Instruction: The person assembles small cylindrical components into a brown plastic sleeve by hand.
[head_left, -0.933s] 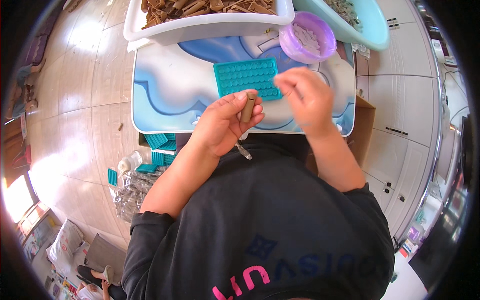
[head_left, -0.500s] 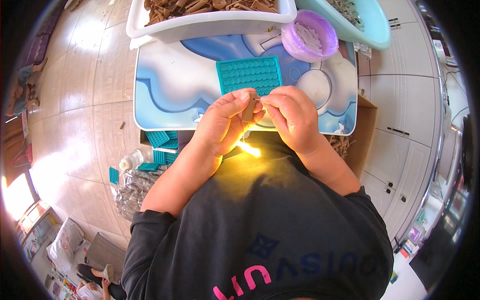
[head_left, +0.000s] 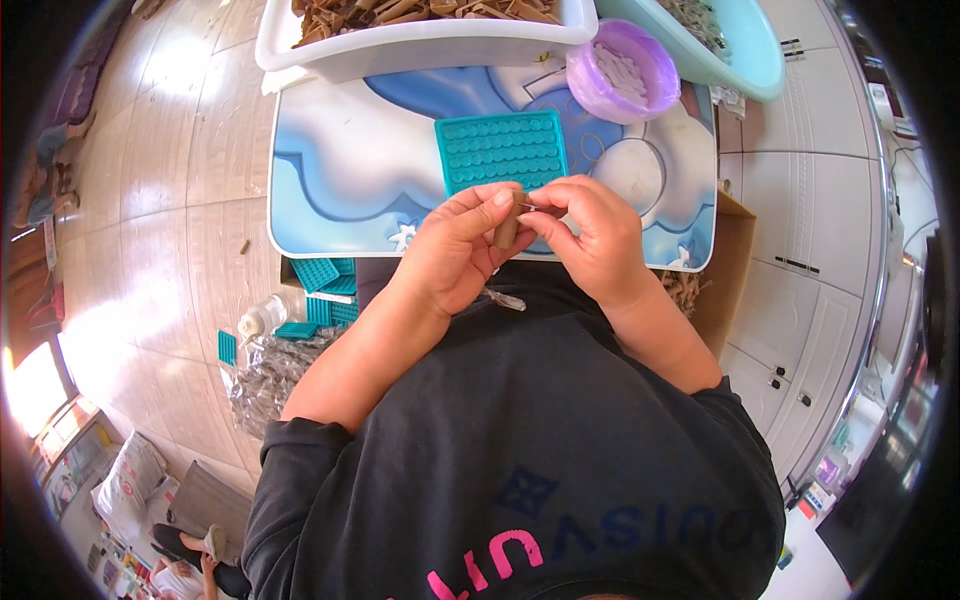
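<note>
A small brown block-like piece (head_left: pixel 509 228) is gripped by my left hand (head_left: pixel 447 252), its thumb near the upper end. From the right, my right hand (head_left: pixel 598 238) pinches a thin wire-like thing (head_left: pixel 529 206) against that piece's upper part; its exact kind is too small to tell. Below my left hand, in front of my dark shirt, hangs a small clear strip (head_left: pixel 505 300), unlit. Just beyond my fingers lies a teal tray (head_left: pixel 500 150) with rows of round cups, flat on the blue-and-white table (head_left: pixel 340 170).
At the far edge stand a white bin (head_left: pixel 430 45) of brown pieces, a purple bowl (head_left: pixel 660 85) of pale pieces and a light-blue basin (head_left: pixel 755 70). Teal trays (head_left: pixel 315 273) and a plastic bag (head_left: pixel 265 385) lie lower left; a cardboard box (head_left: pixel 725 270) stands right.
The strip below my left hand was glowing yellow and is now dark. The brown piece has turned slightly, and my right fingers have shifted a little, still pinched beside it.
</note>
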